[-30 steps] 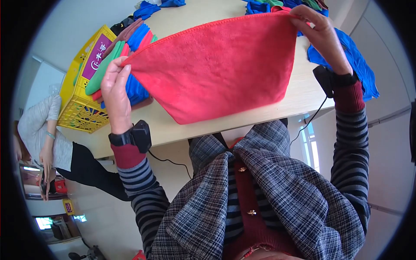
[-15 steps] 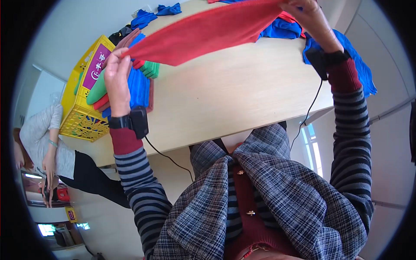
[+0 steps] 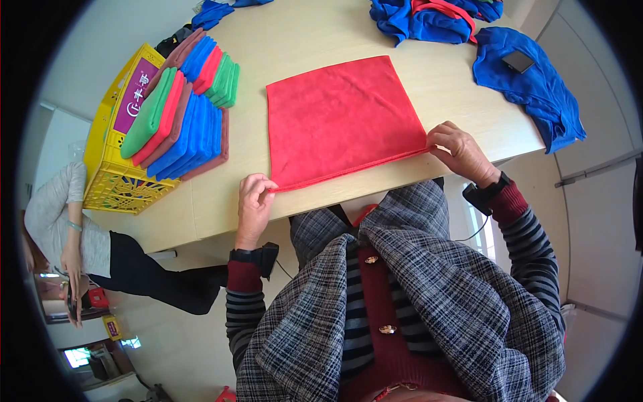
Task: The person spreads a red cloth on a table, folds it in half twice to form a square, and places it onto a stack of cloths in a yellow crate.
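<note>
Pinching the two near corners of a red cloth (image 3: pixel 341 117), a person holds it spread flat on a pale wooden surface (image 3: pixel 315 33). The left hand (image 3: pixel 254 204) curls at the edge, fingers (image 3: pixel 266 186) pressed together on the near-left corner; the right hand (image 3: pixel 461 151) arches over the near-right corner, fingers (image 3: pixel 439 142) nipping the hem. Both wrists wear black bands over striped sleeves. Folded cloths (image 3: pixel 184 110) in blue, green and red lie stacked to the left, beside a yellow crate (image 3: pixel 114 181). Blue cloths (image 3: pixel 529 77) are heaped at the far right.
</note>
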### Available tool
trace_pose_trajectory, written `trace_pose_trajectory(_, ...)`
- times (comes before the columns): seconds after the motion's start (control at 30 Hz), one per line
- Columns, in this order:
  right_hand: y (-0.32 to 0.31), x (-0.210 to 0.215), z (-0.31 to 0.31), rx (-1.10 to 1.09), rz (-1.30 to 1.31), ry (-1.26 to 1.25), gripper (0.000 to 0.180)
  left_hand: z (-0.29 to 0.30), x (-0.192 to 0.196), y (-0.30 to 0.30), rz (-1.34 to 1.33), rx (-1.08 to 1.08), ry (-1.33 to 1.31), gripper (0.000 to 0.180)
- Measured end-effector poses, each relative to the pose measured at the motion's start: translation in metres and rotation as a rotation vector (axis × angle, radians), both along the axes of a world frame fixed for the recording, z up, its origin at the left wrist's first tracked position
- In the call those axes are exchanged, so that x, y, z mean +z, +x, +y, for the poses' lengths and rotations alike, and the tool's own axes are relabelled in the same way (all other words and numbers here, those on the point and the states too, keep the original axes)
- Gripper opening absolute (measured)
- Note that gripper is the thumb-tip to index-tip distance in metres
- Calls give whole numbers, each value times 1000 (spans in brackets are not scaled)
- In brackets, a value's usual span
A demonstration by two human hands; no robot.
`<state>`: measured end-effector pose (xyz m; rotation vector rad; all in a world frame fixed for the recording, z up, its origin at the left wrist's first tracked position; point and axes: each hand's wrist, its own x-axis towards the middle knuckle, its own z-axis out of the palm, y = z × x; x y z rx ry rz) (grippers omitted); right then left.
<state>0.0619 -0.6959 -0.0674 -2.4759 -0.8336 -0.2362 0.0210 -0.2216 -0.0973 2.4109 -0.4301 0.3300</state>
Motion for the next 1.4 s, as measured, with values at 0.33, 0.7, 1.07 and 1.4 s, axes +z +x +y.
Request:
trace_pose_trajectory(0.33, -12, 7, 1, 89, 41, -99, 5, 9, 23, -6, 136, -54, 225, 16)
trace_pose_trajectory(0.7, 98, -45, 84, -88, -87, -250, 59, -70, 5, 92, -42, -172, 422, 56)
trace_pose_trajectory(1.07, 140, -51, 74, -156, -73, -412, 71, -27, -10, 113, 86, 14, 578, 73)
trace_pose_trajectory(1.4, 130, -57, 132, -178, 151, -366, 74, -97, -19, 139, 19, -85, 523, 74)
